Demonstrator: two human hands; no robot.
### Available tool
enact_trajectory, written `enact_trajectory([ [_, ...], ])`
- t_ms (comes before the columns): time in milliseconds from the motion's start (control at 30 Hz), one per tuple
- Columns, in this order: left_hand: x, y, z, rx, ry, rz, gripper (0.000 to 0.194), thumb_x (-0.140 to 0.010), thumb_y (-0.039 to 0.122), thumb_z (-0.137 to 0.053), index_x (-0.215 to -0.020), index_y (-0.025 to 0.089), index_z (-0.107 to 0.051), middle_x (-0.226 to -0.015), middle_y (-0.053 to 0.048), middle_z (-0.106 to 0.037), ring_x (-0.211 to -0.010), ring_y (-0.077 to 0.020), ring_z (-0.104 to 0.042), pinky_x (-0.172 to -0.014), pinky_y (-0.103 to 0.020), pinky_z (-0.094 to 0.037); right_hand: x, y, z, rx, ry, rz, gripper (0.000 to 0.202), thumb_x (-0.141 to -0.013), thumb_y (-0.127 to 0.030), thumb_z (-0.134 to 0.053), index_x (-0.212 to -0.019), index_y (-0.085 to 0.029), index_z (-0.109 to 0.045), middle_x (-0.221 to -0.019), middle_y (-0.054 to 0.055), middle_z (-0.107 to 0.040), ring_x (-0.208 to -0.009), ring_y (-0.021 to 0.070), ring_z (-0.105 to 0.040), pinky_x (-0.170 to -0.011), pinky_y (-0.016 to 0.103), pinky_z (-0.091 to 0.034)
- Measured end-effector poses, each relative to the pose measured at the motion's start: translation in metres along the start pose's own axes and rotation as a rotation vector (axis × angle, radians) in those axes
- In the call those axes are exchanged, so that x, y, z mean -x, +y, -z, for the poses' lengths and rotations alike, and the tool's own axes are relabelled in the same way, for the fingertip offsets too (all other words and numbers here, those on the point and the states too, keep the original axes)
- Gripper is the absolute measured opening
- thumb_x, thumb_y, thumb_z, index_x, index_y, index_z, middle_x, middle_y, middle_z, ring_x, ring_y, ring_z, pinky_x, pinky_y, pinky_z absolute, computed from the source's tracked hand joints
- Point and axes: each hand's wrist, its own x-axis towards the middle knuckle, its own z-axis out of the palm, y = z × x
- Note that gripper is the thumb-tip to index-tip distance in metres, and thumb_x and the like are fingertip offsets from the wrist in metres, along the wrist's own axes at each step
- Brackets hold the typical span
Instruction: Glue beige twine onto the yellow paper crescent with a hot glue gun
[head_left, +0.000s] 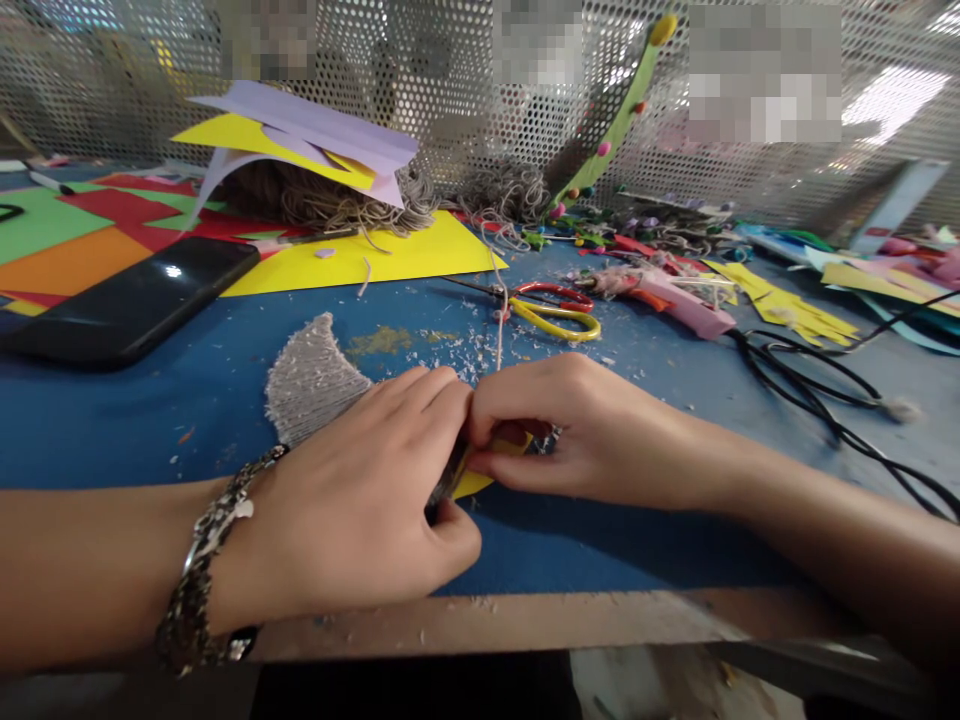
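Observation:
A curved cutout (311, 375) covered in rows of grey yarn lies on the blue table top. Its yellow paper base (474, 485) shows bare beneath my fingers. My left hand (367, 480) spreads over the cutout's middle, thumb bent in at the near edge, gripping it. My right hand (555, 430) is closed in a pinch at the cutout's right part, touching the left fingers. A strand of grey yarn (500, 335) runs down from the back to the right hand; the fingertips partly hide where it ends.
Red-and-yellow-handled scissors (559, 310) lie just beyond my hands. A black phone (135, 300) rests at left by coloured paper sheets (97, 240). Behind sit yarn bundles (510, 190); at right, a pink glue gun (667, 295) with a black cable (810, 400). A perforated metal screen (442, 90) stands behind.

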Motion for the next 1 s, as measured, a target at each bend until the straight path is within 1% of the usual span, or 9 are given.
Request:
enact_trajectory([
  [133, -0.001, -0.001, 0.003, 0.032, -0.028, 0.014, 0.015, -0.06, 0.013, -0.038, -0.074, 0.019, -0.036, -0.077, -0.002, -0.041, -0.08, -0.02, -0.044, -0.072, -0.036, -0.041, 0.0, 0.001, 0.0, 0.013, 0.003, 0.021, 0.007, -0.074, -0.013, -0.053, -0.068, -0.014, -0.053, -0.061, -0.004, -0.048, -0.054, 0.0035, -0.04, -0.052, 0.016, -0.031],
  [267, -0.001, -0.005, 0.008, 0.094, -0.076, -0.02, 0.014, -0.061, 0.013, -0.04, -0.074, 0.019, -0.039, -0.078, -0.002, -0.044, -0.077, -0.018, -0.046, -0.07, -0.033, -0.042, -0.001, 0.002, 0.0, 0.031, 0.018, 0.045, 0.007, -0.074, -0.012, -0.053, -0.068, -0.014, -0.052, -0.063, -0.004, -0.048, -0.056, 0.0038, -0.041, -0.053, 0.016, -0.032],
  [367, -0.002, -0.009, 0.012, 0.146, -0.093, -0.015, 0.012, -0.065, 0.019, -0.046, -0.076, 0.019, -0.041, -0.079, -0.001, -0.048, -0.074, -0.0168, -0.048, -0.067, -0.031, -0.043, -0.001, 0.002, -0.001, 0.044, 0.049, 0.065, 0.007, -0.075, -0.013, -0.053, -0.069, -0.014, -0.052, -0.064, -0.003, -0.049, -0.058, 0.0045, -0.042, -0.055, 0.016, -0.033],
  [500, -0.004, -0.016, 0.01, 0.21, -0.123, 0.013, 0.015, -0.072, 0.028, -0.052, -0.083, 0.02, -0.046, -0.084, 0.0, -0.053, -0.074, -0.0156, -0.051, -0.062, -0.027, -0.043, -0.002, 0.001, -0.003, 0.045, 0.103, 0.095, 0.007, -0.078, -0.015, -0.052, -0.071, -0.015, -0.051, -0.069, -0.002, -0.051, -0.063, 0.0053, -0.045, -0.059, 0.017, -0.036],
  [700, -0.007, -0.026, 0.008, 0.33, -0.188, 0.019, 0.007, -0.08, 0.024, -0.046, -0.082, 0.019, -0.051, -0.083, 0.001, -0.056, -0.075, -0.0137, -0.053, -0.066, -0.025, -0.044, 0.0, -0.004, -0.002, 0.038, 0.109, 0.071, 0.007, -0.082, -0.017, -0.047, -0.081, -0.015, -0.053, -0.083, 0.003, -0.051, -0.072, 0.0068, -0.048, -0.064, 0.018, -0.04],
  [800, -0.007, -0.028, 0.014, 0.371, -0.24, 0.022, 0.008, -0.081, 0.024, -0.046, -0.078, 0.019, -0.051, -0.077, 0.002, -0.055, -0.069, -0.0113, -0.052, -0.062, -0.022, -0.043, 0.002, -0.001, 0.004, 0.047, 0.171, 0.03, 0.009, -0.083, -0.019, -0.045, -0.086, -0.015, -0.052, -0.089, 0.004, -0.05, -0.068, 0.0058, -0.046, -0.061, 0.017, -0.041],
  [867, -0.007, -0.028, 0.019, 0.405, -0.289, 0.009, 0.011, -0.082, 0.025, -0.046, -0.074, 0.019, -0.051, -0.075, 0.003, -0.054, -0.066, -0.0099, -0.051, -0.06, -0.02, -0.042, 0.003, 0.005, 0.01, 0.106, 0.254, 0.01, 0.009, -0.082, -0.018, -0.045, -0.086, -0.015, -0.053, -0.088, 0.004, -0.052, -0.063, 0.0056, -0.044, -0.058, 0.019, -0.04],
  [933, -0.007, -0.029, 0.024, 0.438, -0.352, -0.011, 0.014, -0.084, 0.025, -0.044, -0.073, 0.019, -0.049, -0.075, 0.003, -0.053, -0.066, -0.0091, -0.05, -0.061, -0.019, -0.042, 0.005, 0.015, 0.019, 0.198, 0.332, -0.02, 0.008, -0.08, -0.018, -0.046, -0.08, -0.015, -0.054, -0.08, 0.003, -0.055, -0.059, 0.0055, -0.044, -0.056, 0.02, -0.038],
  [1000, -0.008, -0.029, 0.029, 0.464, -0.406, -0.033, 0.016, -0.085, 0.025, -0.044, -0.072, 0.018, -0.049, -0.075, 0.003, -0.052, -0.067, -0.0087, -0.049, -0.062, -0.018, -0.042, 0.008, 0.025, 0.029, 0.306, 0.347, -0.078, 0.011, -0.079, -0.019, -0.046, -0.074, -0.015, -0.055, -0.07, 0.0, -0.055, -0.057, 0.0051, -0.043, -0.055, 0.02, -0.035],
])
